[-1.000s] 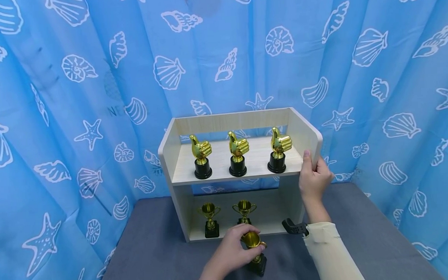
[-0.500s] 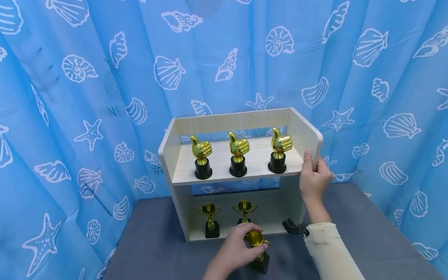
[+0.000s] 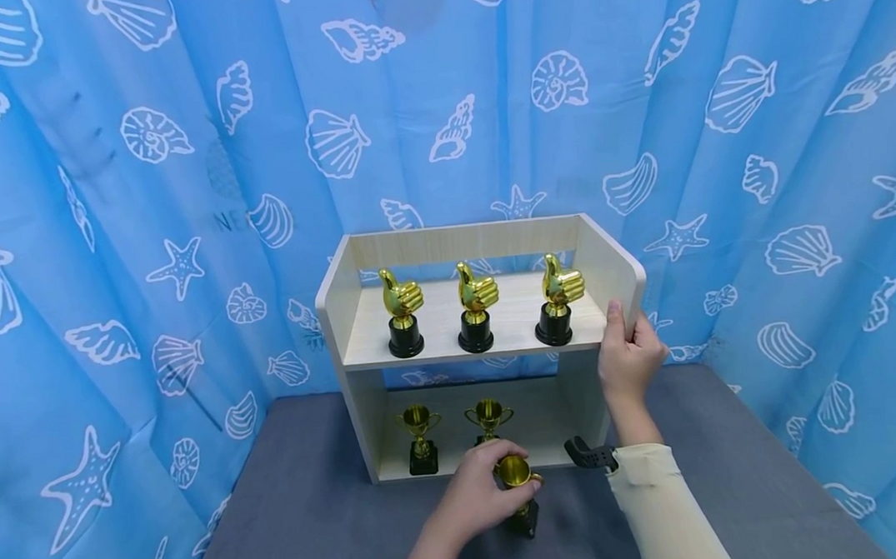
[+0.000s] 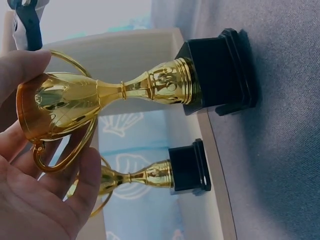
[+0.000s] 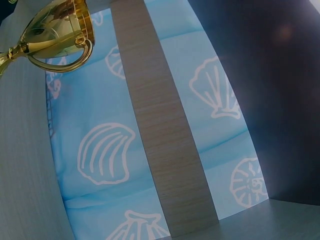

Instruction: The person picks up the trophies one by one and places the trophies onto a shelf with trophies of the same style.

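In the head view my left hand (image 3: 472,493) holds a gold trophy cup (image 3: 515,472) by its bowl, in front of the shelf's lower level. The left wrist view shows thumb and fingers round the bowl of this cup (image 4: 62,106), whose black base (image 4: 215,72) is close to the grey cloth; whether it touches, I cannot tell. My right hand (image 3: 630,360) grips the front edge of the right side panel of the pale wooden shelf (image 3: 609,272). Two similar cups, a left one (image 3: 419,435) and a middle one (image 3: 489,415) partly hidden by my left hand, stand on the lower level.
Three gold thumbs-up trophies, left (image 3: 403,311), middle (image 3: 476,307) and right (image 3: 559,300), stand on the upper level. Grey cloth (image 3: 300,494) covers the table. A blue shell-patterned curtain (image 3: 440,88) hangs behind and at both sides. A black strap (image 3: 591,454) sticks out at my right wrist.
My left hand has moved a little to the right and toward the shelf, carrying the trophy cup. The right hand stays on the side panel.
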